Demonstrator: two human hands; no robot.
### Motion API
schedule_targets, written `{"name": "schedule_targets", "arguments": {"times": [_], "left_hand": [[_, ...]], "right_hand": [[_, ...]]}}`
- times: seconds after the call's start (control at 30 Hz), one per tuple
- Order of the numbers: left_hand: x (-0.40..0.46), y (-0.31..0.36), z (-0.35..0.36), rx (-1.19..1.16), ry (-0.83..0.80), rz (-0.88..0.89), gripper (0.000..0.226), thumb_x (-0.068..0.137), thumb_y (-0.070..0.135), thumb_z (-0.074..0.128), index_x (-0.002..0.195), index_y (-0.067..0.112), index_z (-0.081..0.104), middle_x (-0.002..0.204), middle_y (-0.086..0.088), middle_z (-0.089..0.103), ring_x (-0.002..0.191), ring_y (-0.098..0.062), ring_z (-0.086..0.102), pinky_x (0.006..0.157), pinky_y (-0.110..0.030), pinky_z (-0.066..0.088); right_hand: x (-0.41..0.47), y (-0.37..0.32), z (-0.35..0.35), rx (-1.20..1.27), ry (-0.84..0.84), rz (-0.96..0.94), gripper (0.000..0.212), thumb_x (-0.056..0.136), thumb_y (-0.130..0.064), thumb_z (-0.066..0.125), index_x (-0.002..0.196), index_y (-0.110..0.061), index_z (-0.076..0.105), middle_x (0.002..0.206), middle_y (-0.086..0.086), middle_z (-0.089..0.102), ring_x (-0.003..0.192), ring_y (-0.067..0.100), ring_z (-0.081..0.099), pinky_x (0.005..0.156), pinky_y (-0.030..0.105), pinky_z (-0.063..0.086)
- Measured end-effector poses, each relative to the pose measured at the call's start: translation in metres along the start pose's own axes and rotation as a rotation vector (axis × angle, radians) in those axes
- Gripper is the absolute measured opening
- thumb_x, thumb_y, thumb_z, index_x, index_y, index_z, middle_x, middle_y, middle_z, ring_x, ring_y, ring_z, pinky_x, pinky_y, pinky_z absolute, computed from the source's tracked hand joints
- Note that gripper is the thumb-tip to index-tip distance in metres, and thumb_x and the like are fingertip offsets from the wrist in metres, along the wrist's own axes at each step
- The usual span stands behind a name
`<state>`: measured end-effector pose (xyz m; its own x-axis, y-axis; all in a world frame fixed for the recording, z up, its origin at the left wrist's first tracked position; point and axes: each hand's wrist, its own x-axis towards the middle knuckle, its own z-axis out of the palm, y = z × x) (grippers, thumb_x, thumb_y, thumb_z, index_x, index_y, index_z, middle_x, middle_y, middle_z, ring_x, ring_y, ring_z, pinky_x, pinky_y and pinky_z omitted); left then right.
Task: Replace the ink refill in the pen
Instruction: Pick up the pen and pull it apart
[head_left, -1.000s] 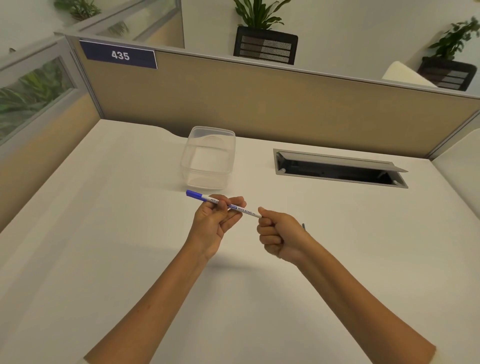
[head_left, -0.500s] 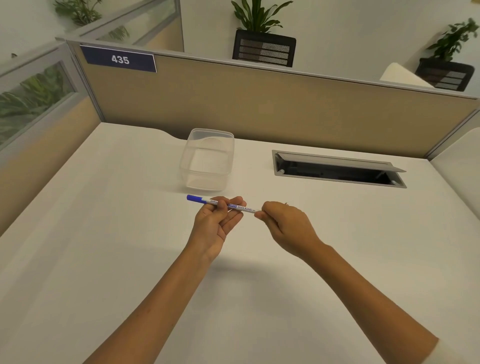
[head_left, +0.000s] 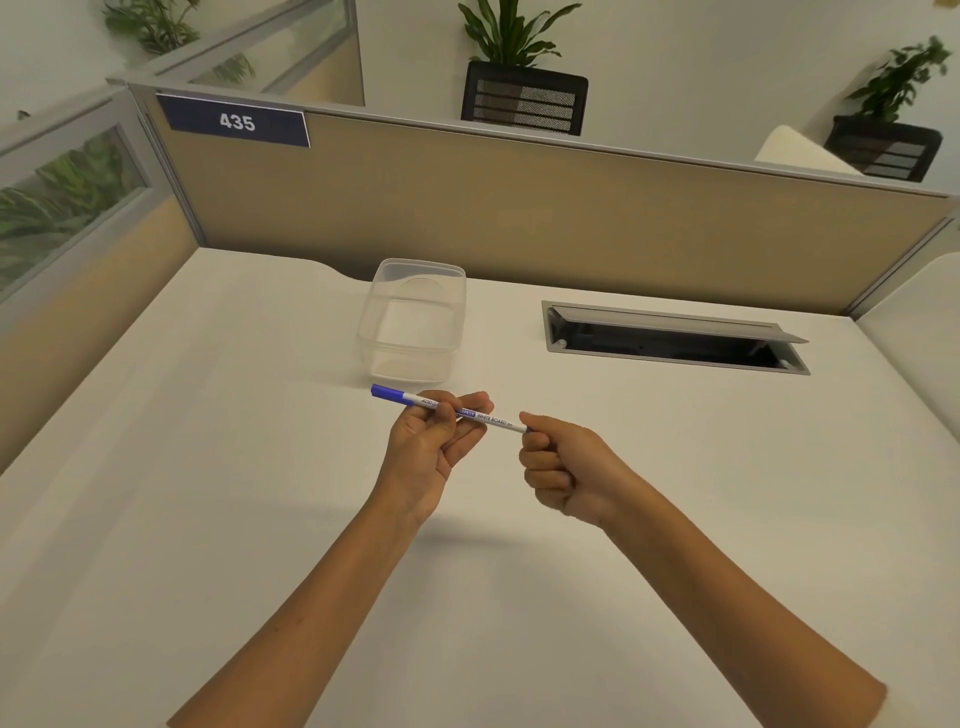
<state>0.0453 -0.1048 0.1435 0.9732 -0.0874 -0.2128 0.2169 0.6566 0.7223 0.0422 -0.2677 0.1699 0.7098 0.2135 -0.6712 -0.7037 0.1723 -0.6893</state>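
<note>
A thin white pen (head_left: 493, 420) with a blue cap at its left end and "WHITE BOARD" printed on the barrel is held level above the white desk (head_left: 208, 493). My left hand (head_left: 431, 452) pinches the barrel near its middle between thumb and fingers. My right hand (head_left: 566, 467) is curled into a fist at the pen's right end, thumb and forefinger closed on the tip. The tip itself is hidden inside those fingers. No separate refill shows.
An empty clear plastic container (head_left: 415, 322) stands just behind the pen. A grey cable hatch (head_left: 675, 338) with its lid raised is set in the desk at the right. A tan partition (head_left: 519, 208) closes off the back.
My right hand has rolled from a palm-down pinch back into a fist at the pen's right end. The left hand and the pen have stayed nearly in place.
</note>
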Motion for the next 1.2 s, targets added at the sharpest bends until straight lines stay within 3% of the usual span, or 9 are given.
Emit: {"name": "schedule_targets", "arguments": {"times": [0.13, 0.23, 0.4, 0.53, 0.63, 0.83, 0.93, 1.07, 1.2], "left_hand": [[-0.001, -0.002, 0.0, -0.029, 0.052, -0.023, 0.016, 0.095, 0.008, 0.042, 0.086, 0.008, 0.055, 0.086, -0.007, 0.076, 0.087, -0.022, 0.072, 0.072, -0.029, 0.058], [-0.002, -0.003, 0.0, -0.045, 0.062, -0.043, 0.016, 0.095, 0.009, 0.042, 0.087, 0.007, 0.055, 0.086, -0.008, 0.076, 0.086, -0.023, 0.072, 0.07, -0.029, 0.058], [-0.004, -0.005, 0.002, -0.038, 0.031, -0.024, 0.015, 0.095, 0.009, 0.042, 0.088, 0.007, 0.055, 0.085, -0.009, 0.076, 0.087, -0.024, 0.072, 0.071, -0.029, 0.058], [-0.003, -0.005, 0.0, -0.019, -0.003, 0.007, 0.016, 0.095, 0.006, 0.04, 0.086, 0.007, 0.053, 0.085, -0.01, 0.075, 0.089, -0.024, 0.071, 0.071, -0.028, 0.057], [-0.005, -0.006, -0.001, 0.007, -0.012, 0.024, 0.016, 0.095, 0.005, 0.04, 0.085, 0.008, 0.053, 0.085, -0.01, 0.075, 0.09, -0.024, 0.071, 0.072, -0.028, 0.057], [-0.007, -0.002, -0.006, -0.022, 0.041, 0.019, 0.017, 0.095, 0.006, 0.04, 0.085, 0.009, 0.053, 0.086, -0.009, 0.075, 0.09, -0.024, 0.071, 0.073, -0.028, 0.057], [-0.007, -0.001, -0.008, -0.046, 0.07, 0.009, 0.017, 0.095, 0.005, 0.041, 0.085, 0.009, 0.054, 0.086, -0.01, 0.075, 0.09, -0.024, 0.071, 0.072, -0.029, 0.058], [-0.008, -0.003, -0.008, -0.061, 0.07, 0.003, 0.016, 0.095, 0.005, 0.041, 0.085, 0.008, 0.053, 0.086, -0.009, 0.075, 0.089, -0.024, 0.071, 0.071, -0.028, 0.058], [-0.009, -0.005, -0.006, -0.069, 0.06, 0.011, 0.016, 0.095, 0.006, 0.041, 0.085, 0.008, 0.053, 0.086, -0.01, 0.075, 0.088, -0.024, 0.071, 0.07, -0.028, 0.057]], "right_hand": [[-0.003, 0.009, 0.0, -1.122, 0.356, -0.674, 0.038, 0.094, -0.049, 0.038, 0.075, -0.017, 0.05, 0.063, -0.004, 0.05, 0.054, 0.016, 0.043, 0.051, 0.028, 0.037], [0.005, 0.013, -0.016, -1.556, 0.374, -0.989, 0.052, 0.092, -0.057, 0.019, 0.086, -0.016, 0.05, 0.075, -0.001, 0.057, 0.056, 0.016, 0.044, 0.048, 0.036, 0.048], [0.006, 0.019, -0.017, -1.229, 0.348, -0.971, 0.043, 0.096, -0.045, 0.033, 0.07, -0.014, 0.045, 0.056, -0.004, 0.044, 0.049, 0.013, 0.036, 0.048, 0.028, 0.03], [-0.003, 0.017, 0.003, -0.665, 0.343, -0.573, 0.045, 0.096, -0.039, 0.041, 0.057, -0.016, 0.044, 0.049, -0.006, 0.039, 0.044, 0.008, 0.032, 0.047, 0.021, 0.027], [-0.006, 0.013, 0.006, -0.193, 0.138, -0.184, 0.047, 0.095, -0.04, 0.042, 0.055, -0.018, 0.039, 0.047, -0.005, 0.029, 0.041, 0.011, 0.02, 0.04, 0.022, 0.018], [-0.01, 0.011, 0.002, -0.67, 0.175, -0.369, 0.047, 0.087, -0.058, 0.045, 0.081, -0.015, 0.063, 0.053, -0.004, 0.052, 0.043, 0.009, 0.044, 0.044, 0.019, 0.037], [-0.008, 0.013, -0.004, -0.9, 0.255, -0.65, 0.022, 0.082, -0.039, 0.065, 0.095, -0.023, 0.057, 0.073, -0.007, 0.062, 0.057, 0.01, 0.061, 0.049, 0.014, 0.048], [-0.008, 0.013, -0.007, -0.962, 0.302, -0.83, 0.002, 0.085, -0.02, 0.065, 0.085, -0.019, 0.063, 0.07, -0.01, 0.062, 0.067, 0.005, 0.062, 0.049, 0.018, 0.053], [-0.012, 0.017, -0.004, -0.81, 0.282, -0.756, 0.024, 0.092, -0.026, 0.055, 0.074, -0.012, 0.063, 0.06, 0.001, 0.062, 0.049, 0.011, 0.059, 0.046, 0.022, 0.05]]}}
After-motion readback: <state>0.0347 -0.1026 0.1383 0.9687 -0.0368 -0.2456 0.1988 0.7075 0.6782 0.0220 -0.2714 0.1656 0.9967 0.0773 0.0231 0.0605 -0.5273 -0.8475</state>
